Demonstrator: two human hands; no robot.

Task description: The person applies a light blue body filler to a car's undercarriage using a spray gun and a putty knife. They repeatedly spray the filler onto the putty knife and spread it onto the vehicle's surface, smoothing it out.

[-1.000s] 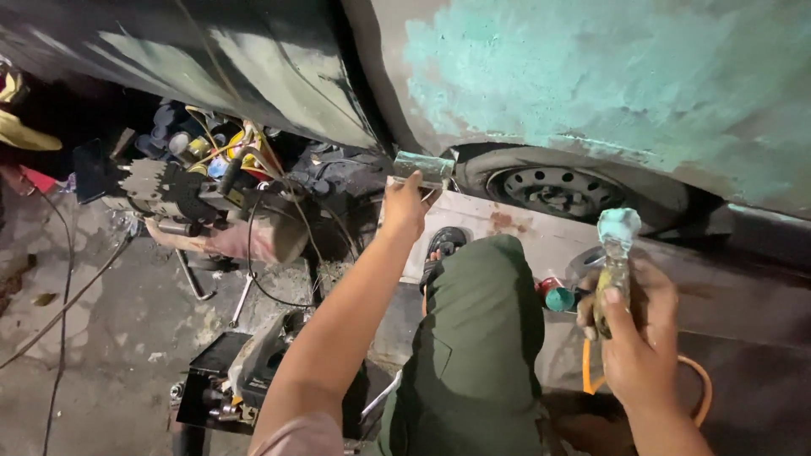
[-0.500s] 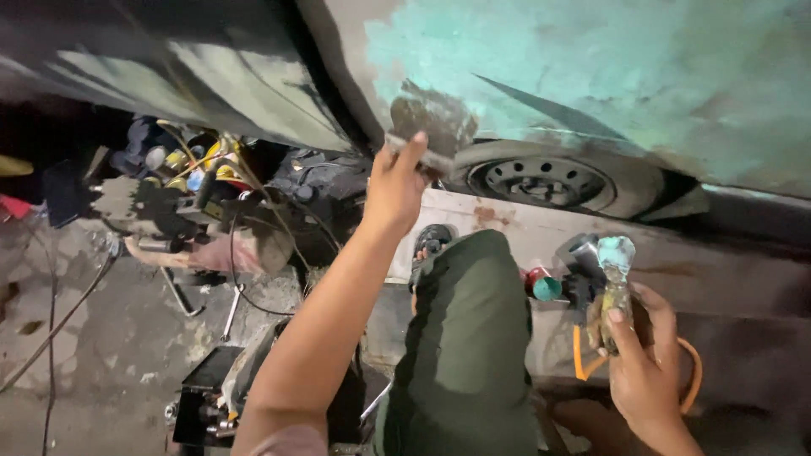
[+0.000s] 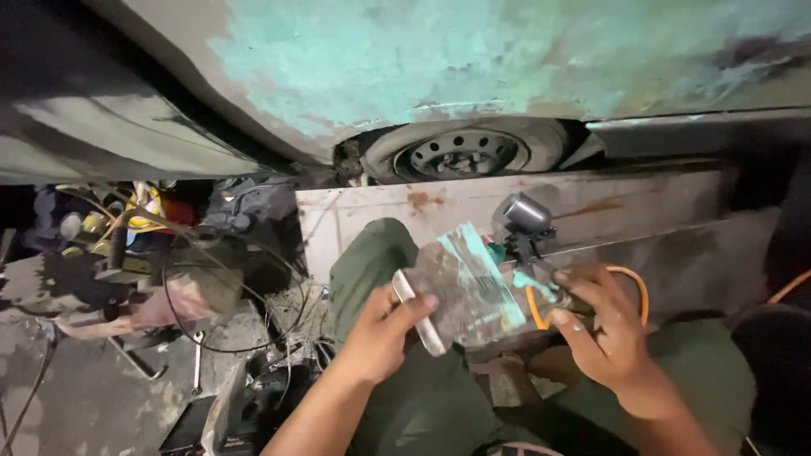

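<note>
Beside the car's rear wheel arch, low to the ground, a person crouches with green-trousered knees (image 3: pixel 397 279) drawn up toward a pale sill panel (image 3: pixel 591 211). Left hand (image 3: pixel 380 333) holds a flat filler spreader (image 3: pixel 465 287), a broad rectangular blade smeared grey with streaks of teal; thumb lies over the near white edge, fingers curl beneath, so the grip is pressed together on that blade. Right hand (image 3: pixel 604 333) is closed round a small dark tool body with a teal-stained part; it sits just beside the spreader's far edge, fingers wrapped on it, though what kind of tool it is cannot be told. An orange hose (image 3: pixel 629 283) loops out behind that hand. A metal spray-gun cup (image 3: pixel 525 213) stands just beyond the spreader, near the sill. Above, the body panel (image 3: pixel 439 59) shows a wide teal patch of filler or primer over bare grey, and the steel wheel (image 3: pixel 463 154) sits in the arch. To the left, the floor (image 3: pixel 76 397) carries a clutter of tools, black cable (image 3: pixel 182 312) and a wrench. Judgement: the step in hand looks like tending the blade between passes, both hands brought together at the lap. The next move calls for steadying the blade flat and keeping the smeared face from touching the trousers.
</note>
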